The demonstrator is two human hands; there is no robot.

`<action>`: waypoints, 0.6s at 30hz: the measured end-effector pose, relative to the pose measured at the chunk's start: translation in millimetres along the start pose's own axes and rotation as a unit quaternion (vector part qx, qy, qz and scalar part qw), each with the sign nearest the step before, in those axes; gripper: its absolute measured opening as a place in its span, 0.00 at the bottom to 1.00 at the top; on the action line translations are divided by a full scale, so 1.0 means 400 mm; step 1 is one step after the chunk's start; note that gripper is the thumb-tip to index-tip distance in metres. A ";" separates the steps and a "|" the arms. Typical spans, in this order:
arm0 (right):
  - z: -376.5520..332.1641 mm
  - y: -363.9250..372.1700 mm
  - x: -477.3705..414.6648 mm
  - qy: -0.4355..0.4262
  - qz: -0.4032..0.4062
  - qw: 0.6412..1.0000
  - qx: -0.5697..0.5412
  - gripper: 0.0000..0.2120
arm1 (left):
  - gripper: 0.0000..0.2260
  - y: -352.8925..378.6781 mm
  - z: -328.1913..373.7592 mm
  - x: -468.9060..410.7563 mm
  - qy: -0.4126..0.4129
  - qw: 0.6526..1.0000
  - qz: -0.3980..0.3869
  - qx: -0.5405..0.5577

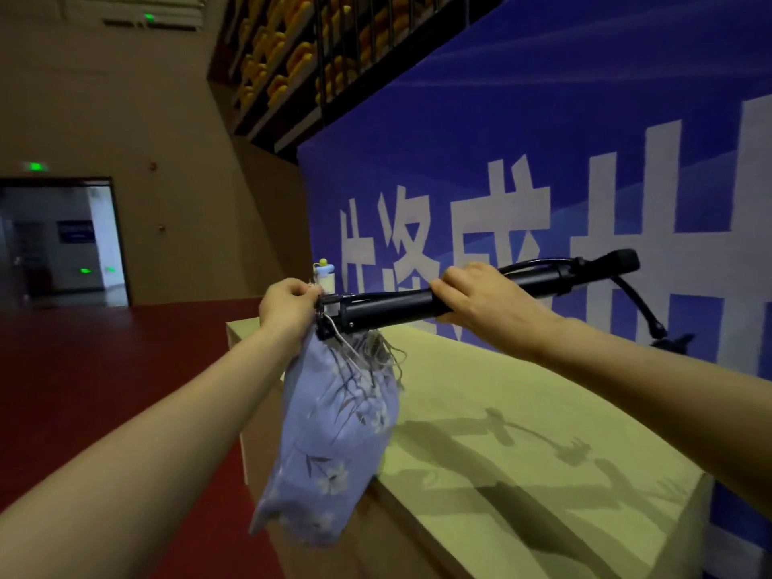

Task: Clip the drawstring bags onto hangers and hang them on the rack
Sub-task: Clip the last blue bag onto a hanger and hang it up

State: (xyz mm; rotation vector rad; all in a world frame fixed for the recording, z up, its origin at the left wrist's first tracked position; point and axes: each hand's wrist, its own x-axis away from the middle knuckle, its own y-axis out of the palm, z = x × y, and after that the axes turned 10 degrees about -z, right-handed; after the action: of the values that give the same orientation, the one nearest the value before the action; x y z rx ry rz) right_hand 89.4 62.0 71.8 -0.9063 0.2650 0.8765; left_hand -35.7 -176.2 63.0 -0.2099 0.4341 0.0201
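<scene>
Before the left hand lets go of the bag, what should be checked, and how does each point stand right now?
1. Right hand grips the hanger: ok.
2. Left hand pinches the bag top at the hanger's end: ok.
3. Clip shut on the fabric: cannot tell, too blurred.
4. Bag clear of the table edge: cannot tell.
5. Rack in view: not ok.

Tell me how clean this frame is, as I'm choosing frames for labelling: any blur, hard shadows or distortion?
Head view throughout: dim room, and wide-angle bending tilts the blue banner and walls; the lilac drawstring bag is soft at its lower end, while left hand, right hand and black hanger look sharper; hard shadows of arms and hanger fall on the tabletop.
</scene>
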 end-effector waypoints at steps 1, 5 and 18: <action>-0.012 -0.010 -0.011 -0.011 -0.004 1.000 0.007 0.18 | 0.15 -0.022 0.004 0.006 0.004 1.000 0.006 -0.011; -0.058 -0.032 -0.048 -0.050 -0.028 0.998 0.027 0.19 | 0.10 -0.063 0.049 0.059 0.065 0.986 -0.026 -0.152; -0.127 -0.115 -0.138 -0.171 0.000 0.980 0.105 0.07 | 0.10 0.026 0.056 0.132 0.113 0.975 -0.161 -0.101</action>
State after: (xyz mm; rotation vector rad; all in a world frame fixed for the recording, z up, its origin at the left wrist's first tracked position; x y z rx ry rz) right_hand 96.7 -22.1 97.2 -0.5475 0.0573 0.9680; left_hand 20.8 -162.5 58.6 -0.4838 0.6221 -0.2823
